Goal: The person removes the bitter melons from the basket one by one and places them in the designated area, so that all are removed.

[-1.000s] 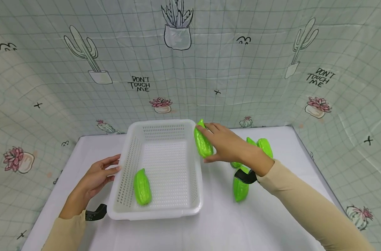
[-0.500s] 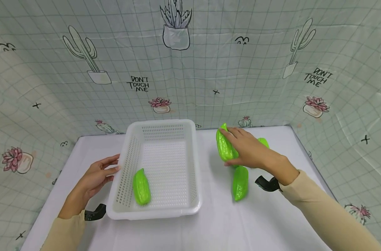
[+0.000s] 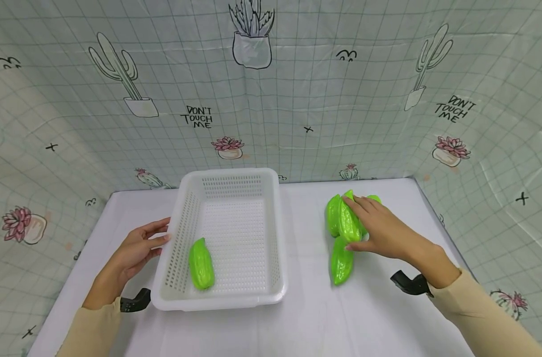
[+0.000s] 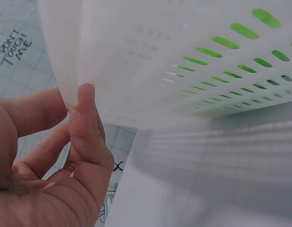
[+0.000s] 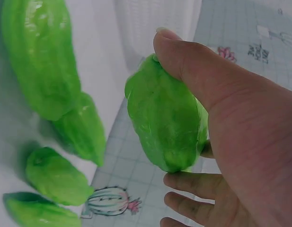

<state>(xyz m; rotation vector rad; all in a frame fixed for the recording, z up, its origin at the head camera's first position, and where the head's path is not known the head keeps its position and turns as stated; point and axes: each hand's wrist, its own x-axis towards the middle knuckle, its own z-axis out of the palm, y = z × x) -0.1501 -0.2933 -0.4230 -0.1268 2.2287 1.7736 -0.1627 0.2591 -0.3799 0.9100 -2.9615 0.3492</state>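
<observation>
In the head view my left hand (image 3: 139, 250) pinches the left rim of a white plastic basket (image 3: 279, 258); the left wrist view shows thumb and index finger at that rim (image 4: 72, 90). One glossy green ridged gourd (image 3: 201, 265) lies inside, toward the lower left. My right hand (image 3: 382, 228) holds another green ridged gourd (image 5: 164, 118) between thumb and fingertips. It hangs above a cluster of similar gourds right of the basket, among them a left one (image 3: 333, 215) and a near one (image 3: 341, 263). The hand partly hides those behind it.
A white cloth-covered table (image 3: 306, 317) carries everything. Behind and along the sides hangs a grid-patterned curtain (image 3: 297, 89) printed with cacti. In the right wrist view several gourds (image 5: 41, 56) lie close together beside the hand.
My right hand has moved right with its gourd, away from the basket's right rim to above the other gourds. The left hand, the basket and the gourd in it have stayed put.
</observation>
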